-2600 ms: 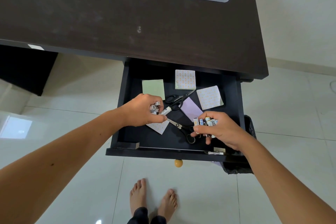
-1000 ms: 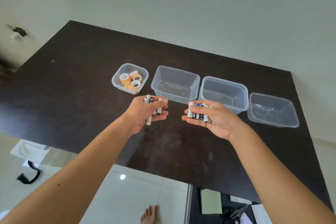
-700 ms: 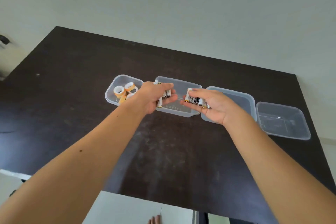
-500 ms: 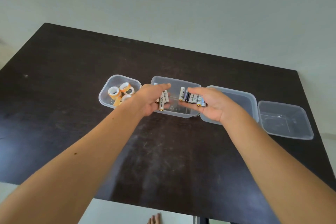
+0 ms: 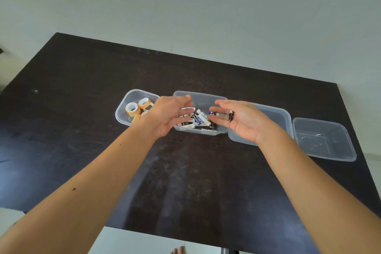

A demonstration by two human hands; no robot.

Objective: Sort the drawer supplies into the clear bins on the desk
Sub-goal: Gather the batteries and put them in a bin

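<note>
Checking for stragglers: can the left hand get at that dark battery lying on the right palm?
Probably yes. The left hand hangs open over the battery bin, and the dark battery lies uncovered on the open right hand just across it, with nothing between them.

Home setting, likely a study corner or spare room. Dark wood-grain desk (image 5: 86, 109) pushed against a plain pale painted wall (image 5: 185, 6); glossy light floor tiles (image 5: 144, 241) below the near edge. Bare toes (image 5: 178, 250) at the bottom of view, so no shoes indoors. Household clutter sorted in ordinary clear food-style tubs (image 5: 323, 140): tape rolls (image 5: 132, 108) and loose batteries (image 5: 203, 119). No lab, shop or workshop fittings visible.
</note>
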